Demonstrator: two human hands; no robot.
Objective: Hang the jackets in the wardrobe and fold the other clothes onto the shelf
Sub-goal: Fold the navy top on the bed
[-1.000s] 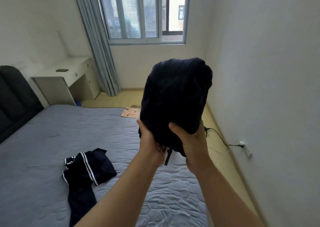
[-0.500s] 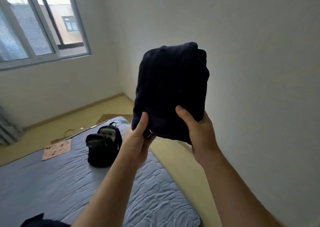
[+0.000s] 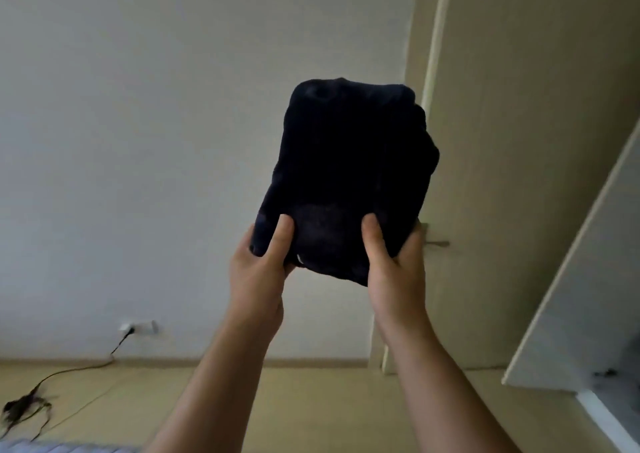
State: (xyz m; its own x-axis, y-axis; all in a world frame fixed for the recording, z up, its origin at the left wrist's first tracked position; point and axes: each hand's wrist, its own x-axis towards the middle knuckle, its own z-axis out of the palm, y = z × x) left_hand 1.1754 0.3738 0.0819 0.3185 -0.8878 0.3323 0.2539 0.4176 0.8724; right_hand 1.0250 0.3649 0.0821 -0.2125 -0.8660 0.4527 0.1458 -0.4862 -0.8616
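A folded dark navy garment (image 3: 349, 175) is held up in front of me at chest height. My left hand (image 3: 259, 272) grips its lower left corner, thumb on the front. My right hand (image 3: 394, 269) grips its lower right edge the same way. Behind and to the right stands a beige wardrobe (image 3: 519, 141), and its open door (image 3: 571, 279) juts toward me at the far right. The wardrobe's shelves and inside are out of sight.
A white wall fills the left and centre. A socket (image 3: 138, 328) low on that wall feeds a black cable (image 3: 52, 380) that trails across the wooden floor. A sliver of the bed's grey quilt (image 3: 52, 447) shows at the bottom left.
I have turned right, away from the bed and window, and now face the wall and wardrobe. Both hands keep the same hold on the folded garment.
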